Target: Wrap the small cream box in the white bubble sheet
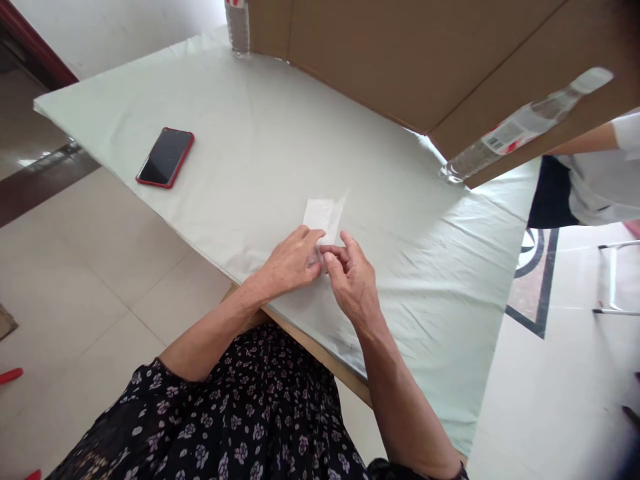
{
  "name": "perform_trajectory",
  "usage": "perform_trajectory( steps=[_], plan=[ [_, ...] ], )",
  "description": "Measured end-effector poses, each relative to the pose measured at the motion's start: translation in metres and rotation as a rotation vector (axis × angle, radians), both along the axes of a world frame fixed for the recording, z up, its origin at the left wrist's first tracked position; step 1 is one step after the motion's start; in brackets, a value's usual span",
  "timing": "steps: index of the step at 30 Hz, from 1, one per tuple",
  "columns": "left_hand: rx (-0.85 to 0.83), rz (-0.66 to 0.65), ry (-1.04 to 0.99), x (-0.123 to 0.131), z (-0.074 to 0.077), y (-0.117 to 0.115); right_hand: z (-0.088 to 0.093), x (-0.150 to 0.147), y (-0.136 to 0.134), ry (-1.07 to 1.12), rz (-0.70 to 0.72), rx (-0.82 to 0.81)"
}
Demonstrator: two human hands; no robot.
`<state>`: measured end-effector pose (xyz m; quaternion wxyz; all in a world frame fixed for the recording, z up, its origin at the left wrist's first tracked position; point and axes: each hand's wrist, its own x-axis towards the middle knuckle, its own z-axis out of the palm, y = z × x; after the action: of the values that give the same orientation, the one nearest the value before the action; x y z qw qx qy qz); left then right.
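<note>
A thin white sheet, like a folded tissue or paper (319, 213), lies between my hands near the table's front edge, one flap sticking up at its right. My left hand (295, 260) is closed on its near left part, thumb and fingers pressing it. Over the near right end my right hand (350, 272) is bent in a pinch, thumb and index fingertip close together at the sheet's edge. The fingers cover the near end, so what exactly the right fingertips grip is hidden.
A pale green cloth (240, 147) covers the table. A phone in a red case (165, 158) lies at the left. Tall cardboard (370, 60) stands at the back, with a plastic bottle (520, 130) at its right and another bottle (239, 30) at its left. A person (600, 173) stands at the right.
</note>
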<state>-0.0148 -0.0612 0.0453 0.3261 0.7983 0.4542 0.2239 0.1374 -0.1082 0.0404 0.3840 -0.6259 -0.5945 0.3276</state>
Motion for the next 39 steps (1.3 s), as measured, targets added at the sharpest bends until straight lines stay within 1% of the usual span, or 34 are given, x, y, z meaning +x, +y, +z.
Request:
perform_trajectory(
  steps=[2, 4, 7, 9, 14, 19, 21, 23, 26, 28, 29, 31, 33, 35, 37, 39],
  plan=[
    [-0.063, 0.043, -0.106, -0.001, -0.002, -0.001, 0.001, -0.001, -0.006, -0.103, 0.072, 0.045],
    [-0.105, 0.102, -0.164, 0.0, -0.003, -0.003, -0.001, -0.001, -0.011, -0.238, 0.119, 0.095],
    [-0.072, 0.176, -0.156, 0.006, -0.007, -0.005, -0.005, 0.0, -0.013, -0.369, 0.151, 0.146],
    [-0.032, 0.188, -0.142, 0.009, -0.009, -0.006, -0.006, 0.004, -0.011, -0.35, 0.172, 0.145],
    [0.007, 0.175, -0.1, 0.013, -0.014, -0.007, -0.002, 0.013, -0.003, -0.192, 0.21, 0.07],
    [0.043, 0.212, -0.053, 0.016, -0.014, -0.008, 0.002, 0.015, 0.001, -0.167, 0.2, 0.039],
    [0.04, 0.205, -0.05, 0.017, -0.015, -0.007, 0.002, 0.017, 0.002, -0.125, 0.207, 0.02],
    [0.03, 0.19, -0.042, 0.017, -0.015, -0.007, 0.001, 0.02, 0.003, -0.05, 0.186, 0.014],
    [0.006, 0.181, -0.046, 0.015, -0.014, -0.005, -0.005, 0.026, 0.009, 0.027, 0.059, 0.069],
    [-0.015, 0.168, -0.046, 0.014, -0.013, -0.004, -0.012, 0.03, 0.017, 0.011, -0.012, 0.121],
    [-0.023, 0.161, -0.041, 0.013, -0.012, -0.003, -0.015, 0.031, 0.022, -0.013, -0.018, 0.138],
    [-0.013, 0.15, -0.022, 0.013, -0.011, -0.003, -0.021, 0.031, 0.033, -0.074, 0.018, 0.139],
    [0.055, 0.132, 0.009, 0.013, -0.011, -0.004, -0.024, 0.031, 0.041, -0.13, 0.075, 0.116],
    [0.16, 0.094, 0.044, 0.013, -0.012, -0.005, -0.025, 0.031, 0.047, -0.154, 0.112, 0.094],
    [0.244, 0.04, 0.085, 0.013, -0.013, -0.004, -0.025, 0.032, 0.049, -0.139, 0.107, 0.089],
    [0.278, -0.002, 0.119, 0.012, -0.014, -0.003, -0.024, 0.036, 0.049, -0.101, 0.051, 0.09]
  ],
)
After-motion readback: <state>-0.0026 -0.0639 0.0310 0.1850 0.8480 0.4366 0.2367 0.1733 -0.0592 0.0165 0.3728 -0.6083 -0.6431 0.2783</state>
